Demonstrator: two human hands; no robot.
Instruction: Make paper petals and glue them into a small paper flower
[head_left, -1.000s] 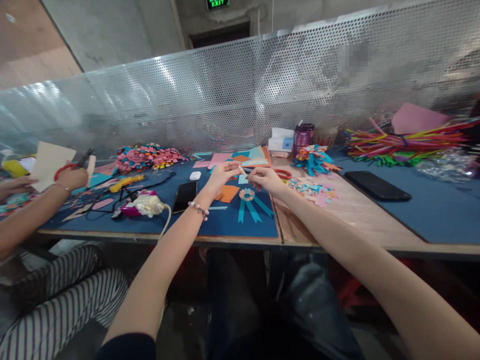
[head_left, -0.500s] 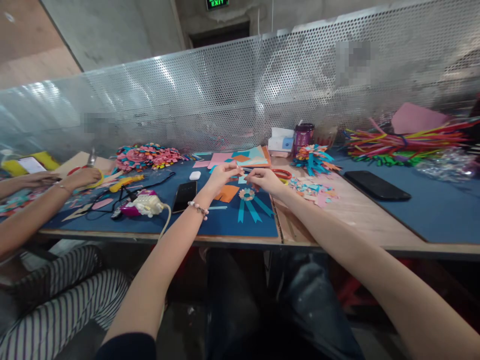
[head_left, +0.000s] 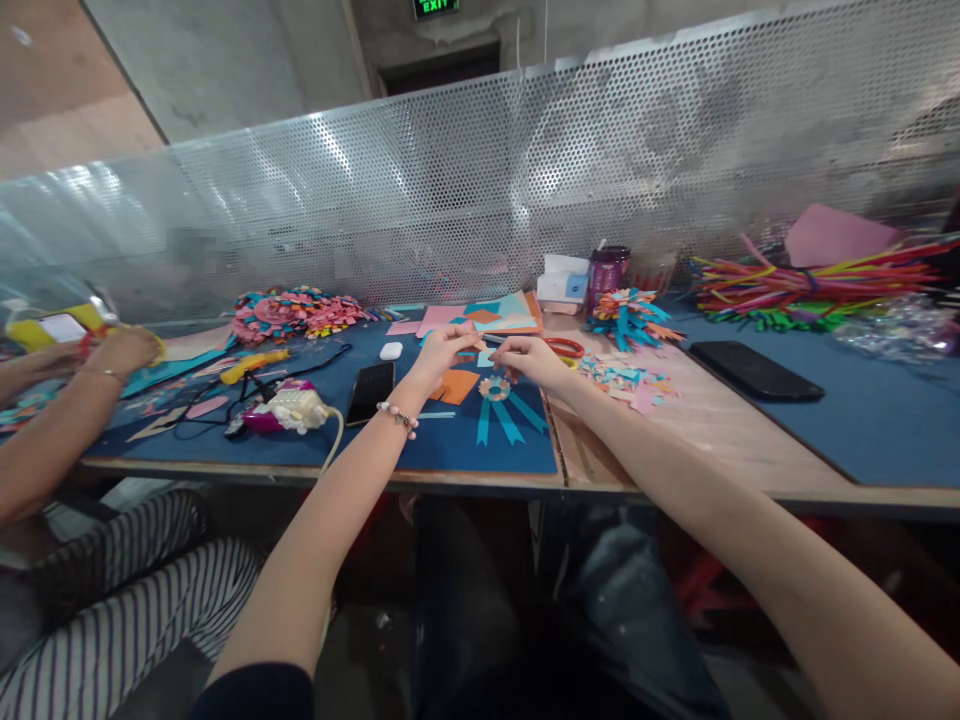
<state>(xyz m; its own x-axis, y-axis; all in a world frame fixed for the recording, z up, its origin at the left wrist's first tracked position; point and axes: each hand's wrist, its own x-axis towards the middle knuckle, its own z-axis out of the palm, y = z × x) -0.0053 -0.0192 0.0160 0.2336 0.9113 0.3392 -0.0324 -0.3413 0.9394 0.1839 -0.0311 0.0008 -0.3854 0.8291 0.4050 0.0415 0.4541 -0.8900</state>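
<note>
My left hand (head_left: 448, 355), with a beaded bracelet on its wrist, has thumb and fingers pinched together above the blue mat. Close beside it, my right hand (head_left: 529, 360) is pinched too, its fingertips nearly meeting the left ones. Something small and thin seems to lie between them, too small to name. Just below the hands rests a paper rosette (head_left: 495, 389) with blue ribbon tails (head_left: 501, 422). An orange paper piece (head_left: 456, 384) and a pale blue paper piece (head_left: 486, 357) lie near my fingers. Red-handled scissors (head_left: 564, 347) lie partly hidden behind my right hand.
Paper scraps (head_left: 630, 380) and a fringed paper bunch (head_left: 631, 318) lie right, near a black phone (head_left: 754, 369). Left are another phone (head_left: 371, 392), a power strip (head_left: 296, 410) and a co-worker's hand (head_left: 127, 352) with scissors. A perforated metal screen (head_left: 450, 200) stands behind.
My hands stay almost in place, still pinched close together. The co-worker's hand with the scissors has moved left, uncovering blue paper on the table.
</note>
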